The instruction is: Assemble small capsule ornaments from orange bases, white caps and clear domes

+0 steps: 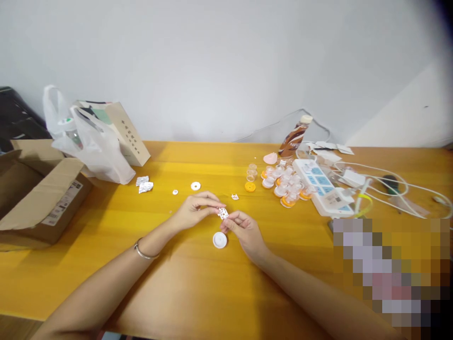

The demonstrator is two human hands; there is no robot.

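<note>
White plastic piece (222,213), small and openwork, is pinched between your left hand (196,209) and right hand (243,231), fingertips closed on it. Round white cap (220,240) lies on the glossy yellow table (198,283) just below.

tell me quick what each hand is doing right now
Left hand: fingers pinched shut on the small white part.
Right hand: fingers pinched shut on the same small white part.

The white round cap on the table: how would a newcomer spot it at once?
Start at the yellow table, then find the two hands meeting mid-table. The white round cap lies just below them, beside the right hand. It is bigger than the white disc farther back.
</note>
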